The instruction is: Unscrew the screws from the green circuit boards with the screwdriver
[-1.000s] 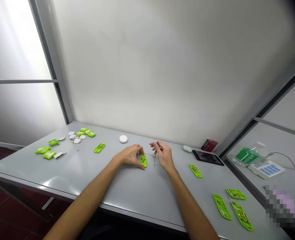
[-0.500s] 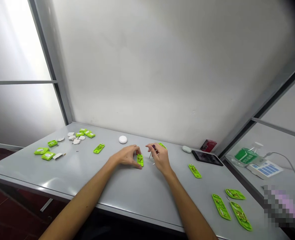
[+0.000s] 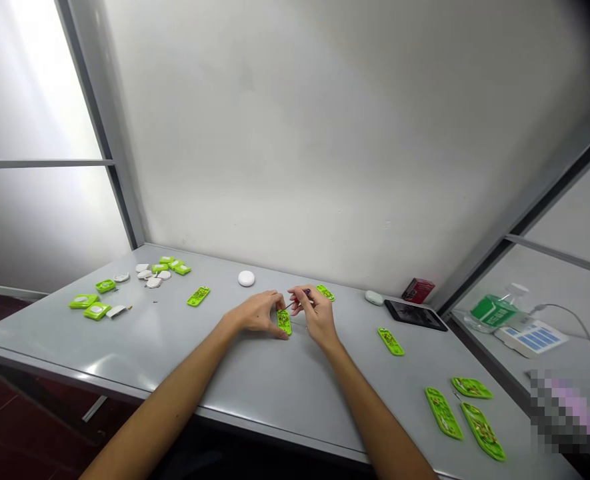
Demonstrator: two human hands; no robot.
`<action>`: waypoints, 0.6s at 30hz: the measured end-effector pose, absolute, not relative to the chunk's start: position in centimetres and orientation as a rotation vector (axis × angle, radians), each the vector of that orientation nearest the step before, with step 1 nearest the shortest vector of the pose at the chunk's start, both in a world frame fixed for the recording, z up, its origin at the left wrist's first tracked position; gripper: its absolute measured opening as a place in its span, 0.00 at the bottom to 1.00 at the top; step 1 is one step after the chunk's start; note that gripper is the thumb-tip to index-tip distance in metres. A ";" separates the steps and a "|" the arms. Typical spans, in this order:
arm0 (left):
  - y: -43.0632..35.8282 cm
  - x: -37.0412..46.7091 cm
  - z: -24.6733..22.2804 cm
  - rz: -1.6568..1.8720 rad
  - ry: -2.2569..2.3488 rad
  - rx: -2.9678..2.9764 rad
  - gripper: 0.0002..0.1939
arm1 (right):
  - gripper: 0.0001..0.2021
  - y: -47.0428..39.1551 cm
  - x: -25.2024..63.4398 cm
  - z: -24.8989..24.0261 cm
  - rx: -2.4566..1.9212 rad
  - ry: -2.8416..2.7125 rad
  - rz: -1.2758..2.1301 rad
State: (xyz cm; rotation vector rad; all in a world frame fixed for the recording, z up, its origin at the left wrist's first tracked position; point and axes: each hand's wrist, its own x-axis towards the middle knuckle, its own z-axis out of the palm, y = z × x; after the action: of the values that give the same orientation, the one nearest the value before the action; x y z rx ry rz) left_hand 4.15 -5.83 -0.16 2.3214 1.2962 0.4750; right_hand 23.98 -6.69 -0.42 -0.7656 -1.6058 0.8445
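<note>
My left hand (image 3: 257, 312) pins a small bright green circuit piece (image 3: 284, 323) flat on the grey table (image 3: 255, 380). My right hand (image 3: 312, 315) grips a thin screwdriver (image 3: 297, 301) with a purple handle, its tip slanting left and down to the top of that green piece. The two hands almost touch above it. Another green piece (image 3: 325, 292) lies just behind my right hand.
More green pieces lie at the right (image 3: 391, 341), near right edge (image 3: 445, 413) and left (image 3: 199, 295). A cluster of green and white parts (image 3: 155, 272) sits far left, with a white round puck (image 3: 246, 279). A black phone (image 3: 415, 315) and a red box (image 3: 417, 291) are by the wall.
My right hand moved left toward the left hand. The screwdriver swung from hanging tip-down beside the piece to pointing at the green piece. The left hand stayed put.
</note>
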 end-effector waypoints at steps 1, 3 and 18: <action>-5.9 4.2 -0.1 0.476 1.297 2.319 0.35 | 0.22 -6.7 24.0 -0.4 -0.763 -1.606 0.834; -6.0 4.1 0.0 0.474 1.298 2.312 0.35 | 0.21 -6.6 24.2 -0.5 -0.759 -1.606 0.819; -6.0 4.1 0.1 0.468 1.297 2.315 0.35 | 0.22 -6.4 24.3 -0.7 -0.770 -1.627 0.817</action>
State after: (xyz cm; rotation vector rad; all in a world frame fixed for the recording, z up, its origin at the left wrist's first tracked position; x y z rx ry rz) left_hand 4.12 -6.02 0.08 2.3146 1.2970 0.4678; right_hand 24.27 -6.43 -0.67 -0.7699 -1.6269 0.8169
